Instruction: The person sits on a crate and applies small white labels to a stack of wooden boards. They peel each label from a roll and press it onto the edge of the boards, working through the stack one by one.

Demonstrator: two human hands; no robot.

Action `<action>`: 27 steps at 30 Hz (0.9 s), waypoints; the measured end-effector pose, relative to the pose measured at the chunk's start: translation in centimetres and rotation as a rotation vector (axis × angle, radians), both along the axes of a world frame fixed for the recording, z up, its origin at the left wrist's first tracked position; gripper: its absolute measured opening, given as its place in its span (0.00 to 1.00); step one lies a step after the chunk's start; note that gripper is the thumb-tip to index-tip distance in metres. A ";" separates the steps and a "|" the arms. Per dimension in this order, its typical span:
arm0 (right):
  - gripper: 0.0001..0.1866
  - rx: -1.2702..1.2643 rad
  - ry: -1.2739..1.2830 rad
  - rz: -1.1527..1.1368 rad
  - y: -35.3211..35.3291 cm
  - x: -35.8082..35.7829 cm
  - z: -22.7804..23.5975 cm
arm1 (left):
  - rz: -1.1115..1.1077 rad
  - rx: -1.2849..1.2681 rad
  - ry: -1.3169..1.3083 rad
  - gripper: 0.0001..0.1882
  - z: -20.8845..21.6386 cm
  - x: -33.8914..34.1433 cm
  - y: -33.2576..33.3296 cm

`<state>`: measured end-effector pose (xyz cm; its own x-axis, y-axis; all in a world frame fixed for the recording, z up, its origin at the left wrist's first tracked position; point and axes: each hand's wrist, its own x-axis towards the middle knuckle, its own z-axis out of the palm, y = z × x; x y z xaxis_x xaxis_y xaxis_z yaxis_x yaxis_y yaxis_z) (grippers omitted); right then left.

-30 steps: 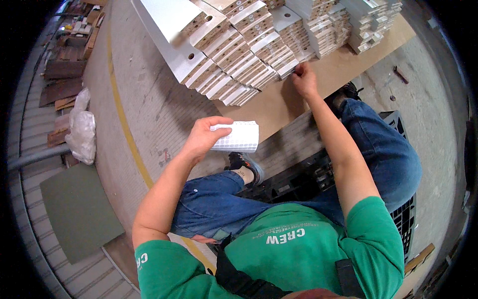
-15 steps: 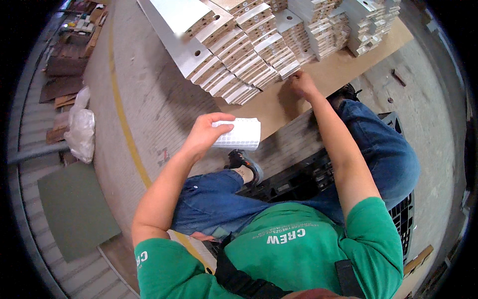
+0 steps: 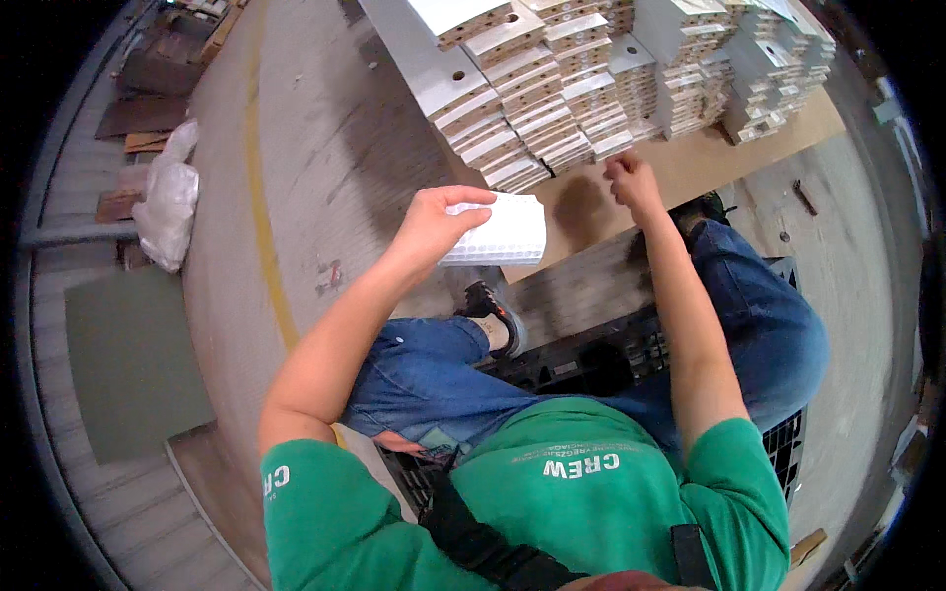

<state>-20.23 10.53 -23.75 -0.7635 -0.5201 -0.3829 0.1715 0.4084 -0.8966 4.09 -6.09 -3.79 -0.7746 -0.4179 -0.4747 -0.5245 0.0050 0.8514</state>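
My left hand [image 3: 434, 225] grips a thin stack of white sticker sheets [image 3: 514, 231] between thumb and fingers, with rows of small round dots along the lower edge. My right hand [image 3: 633, 185] hovers just in front of the stacked white panels [image 3: 499, 110], its fingers curled together; whatever they may pinch is too small to make out. The panels lie in several piles, their brown chipboard edges facing me with small holes in them. Under the piles a brown cardboard sheet [image 3: 562, 236] sticks out, and the right hand casts a shadow on it.
I sit on a black plastic pallet [image 3: 601, 364]. A dark tool-like object [image 3: 805, 197] lies on the floor at right. To the left are a yellow floor line [image 3: 258, 187], bundled clear plastic [image 3: 169, 202] and a green-grey board [image 3: 133, 364].
My right hand has drawn back from the panel edges, and its fingers now curl in the air. The view has shifted, so the piles appear farther right. The left hand still holds the sheets.
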 end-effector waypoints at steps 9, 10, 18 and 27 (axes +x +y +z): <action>0.27 -0.568 -0.394 0.374 -2.0 9.4 12.9 | 0.123 0.034 0.243 0.21 1.3 0.3 0.0; 0.29 -0.572 -0.441 0.315 -2.1 9.5 12.7 | 0.121 0.016 0.271 0.22 1.3 0.3 0.0; 0.32 -0.768 -0.509 0.316 -2.5 10.8 13.8 | 0.051 0.019 0.244 0.20 1.6 0.4 0.2; 0.18 -0.703 -0.311 0.286 -2.4 11.6 14.9 | 0.058 -0.018 0.216 0.16 1.6 0.2 0.3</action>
<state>-8.68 8.18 -8.89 -0.4780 -0.8758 -0.0670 0.4286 -0.1660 -0.8881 4.26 -5.80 -2.17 -0.8320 -0.4715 -0.2924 -0.3295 -0.0040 0.9441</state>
